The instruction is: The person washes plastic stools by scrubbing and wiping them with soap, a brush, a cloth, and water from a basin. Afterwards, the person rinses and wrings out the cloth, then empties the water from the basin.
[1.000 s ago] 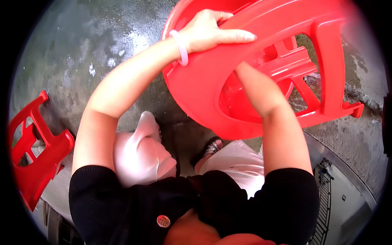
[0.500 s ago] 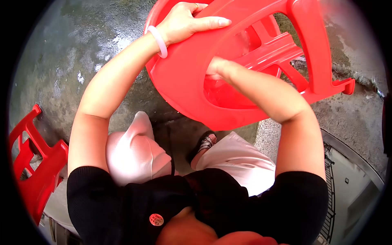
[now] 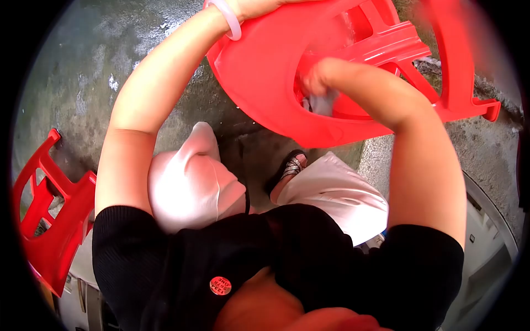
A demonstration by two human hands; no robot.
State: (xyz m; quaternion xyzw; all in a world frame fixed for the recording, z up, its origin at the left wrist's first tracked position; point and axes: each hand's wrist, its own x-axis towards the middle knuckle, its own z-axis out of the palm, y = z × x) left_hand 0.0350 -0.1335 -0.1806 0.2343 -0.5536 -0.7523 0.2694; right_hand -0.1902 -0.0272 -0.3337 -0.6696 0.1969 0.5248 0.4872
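A red plastic armchair is tipped over in front of me. My left hand grips its upper edge; the top of the view cuts off most of the fingers, and a pale bangle circles that wrist. Through the opening beneath the armrest reaches my right hand, its fingers curled and smeared by motion. A greyish-white cloth shows just below that hand, against the inside of the chair, and seems to be bunched in it.
Another red plastic chair stands at the left. Wet concrete floor lies around, with a rough kerb edge at the right. My sandalled foot is beneath the chair. A curved rim borders a lower area at the right.
The chair and both hands have shifted up and slightly right in view. My right hand has moved within the opening, and the greyish-white cloth now shows below it.
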